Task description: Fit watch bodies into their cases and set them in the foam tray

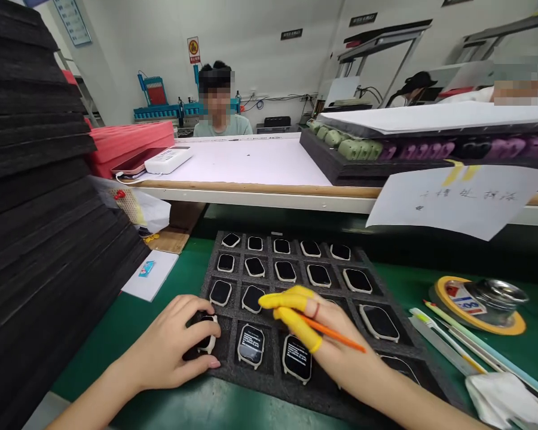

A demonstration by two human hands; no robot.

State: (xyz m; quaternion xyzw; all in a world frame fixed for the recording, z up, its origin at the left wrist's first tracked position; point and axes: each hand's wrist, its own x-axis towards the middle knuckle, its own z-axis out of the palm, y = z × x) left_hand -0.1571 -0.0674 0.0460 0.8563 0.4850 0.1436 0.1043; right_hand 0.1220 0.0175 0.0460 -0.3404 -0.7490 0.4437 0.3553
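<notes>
A black foam tray (269, 377) holds rows of square smartwatch cases with pale frames, one to each cell. My left hand (179, 340) curls over the tray's front left corner, its fingers and thumb around a smartwatch (212, 341) that they partly hide. Yellow finger cots cover the thumb and a finger of my right hand (314, 322), which pinches a thin orange stick (341, 335); its working tip is hidden. Those fingertips are over or just beside a dark-screened watch (251, 300); contact cannot be made out. Two front watches, one left (251, 346) and one right (297, 358), show lit white text.
Stacked black foam trays (40, 239) rise at the left. A white shelf edge (260, 197) crosses behind the tray. At right lie a yellow tape roll (448, 307), a metal dish (502, 292), thin sticks (475, 346) and white cloth (502, 394). A person (222, 119) sits opposite.
</notes>
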